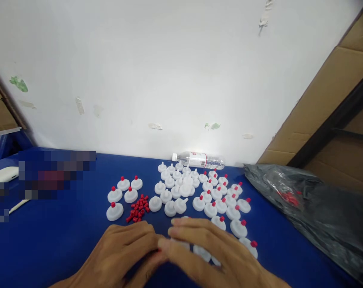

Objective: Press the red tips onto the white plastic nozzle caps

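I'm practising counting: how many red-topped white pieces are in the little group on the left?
5: a back-left piece, a back-right piece, a middle-left piece, a middle-right piece and a front piece nearest the left hand, which might hide more.

Wall (169, 72): was white, marked with tape scraps (79, 105) and green patches (19, 84).
Tabletop (34, 248): was blue and reached the wall.
Bottle (196, 159): lay on its side near the wall, cap leftward.
Bag (334, 216): was dark plastic, crumpled at the right.
Cardboard (313, 96): stood rightmost, beside a dark bar (331, 127).
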{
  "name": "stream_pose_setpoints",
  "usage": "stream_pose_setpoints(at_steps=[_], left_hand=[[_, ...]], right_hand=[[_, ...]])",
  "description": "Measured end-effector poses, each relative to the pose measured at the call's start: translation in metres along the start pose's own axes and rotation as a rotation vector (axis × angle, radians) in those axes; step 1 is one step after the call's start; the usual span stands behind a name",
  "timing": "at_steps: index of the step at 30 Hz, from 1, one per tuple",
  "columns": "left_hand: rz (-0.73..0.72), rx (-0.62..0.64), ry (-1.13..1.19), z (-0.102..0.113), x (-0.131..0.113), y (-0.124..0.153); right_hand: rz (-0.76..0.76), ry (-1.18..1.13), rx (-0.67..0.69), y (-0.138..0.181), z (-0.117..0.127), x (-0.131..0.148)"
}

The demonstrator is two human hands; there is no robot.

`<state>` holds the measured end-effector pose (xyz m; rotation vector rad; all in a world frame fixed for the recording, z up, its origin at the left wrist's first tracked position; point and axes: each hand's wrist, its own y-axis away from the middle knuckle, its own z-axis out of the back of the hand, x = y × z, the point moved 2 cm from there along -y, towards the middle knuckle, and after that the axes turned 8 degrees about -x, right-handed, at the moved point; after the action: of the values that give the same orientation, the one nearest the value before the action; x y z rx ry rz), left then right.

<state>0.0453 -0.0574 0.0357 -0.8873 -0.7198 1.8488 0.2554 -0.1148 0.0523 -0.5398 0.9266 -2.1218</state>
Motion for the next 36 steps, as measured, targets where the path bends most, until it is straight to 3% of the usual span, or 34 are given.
stream_pose_setpoints(at_steps=[4, 7, 11, 17, 28, 36], left_hand=[[-0.088, 0.019, -0.267, -0.002, 0.015, 0.002], [-0.098, 0.074, -0.403, -0.006, 0.031, 0.007], [-0.083, 0.132, -0.412, -0.009, 0.040, 0.008], [-0.161, 0.108, -0.572, -0.009, 0.036, 0.009], [-0.143, 0.202, -0.614, -0.011, 0.046, 0.017], [-0.163, 0.177, -0.621, -0.011, 0.046, 0.015]], right_hand=[[0.049, 0.199, -0.081, -0.007, 0.001, -0.018], [-0.099, 0.302, -0.089, -0.008, 0.014, -0.049], [-0.220, 0.428, -0.112, -0.004, 0.042, -0.095], [-0.410, 0.766, 0.069, 0.013, 0.065, -0.148], [-0.720, 0.758, 0.206, 0.039, 0.070, -0.185], [-0.769, 0.650, 0.211, 0.057, 0.067, -0.206]])
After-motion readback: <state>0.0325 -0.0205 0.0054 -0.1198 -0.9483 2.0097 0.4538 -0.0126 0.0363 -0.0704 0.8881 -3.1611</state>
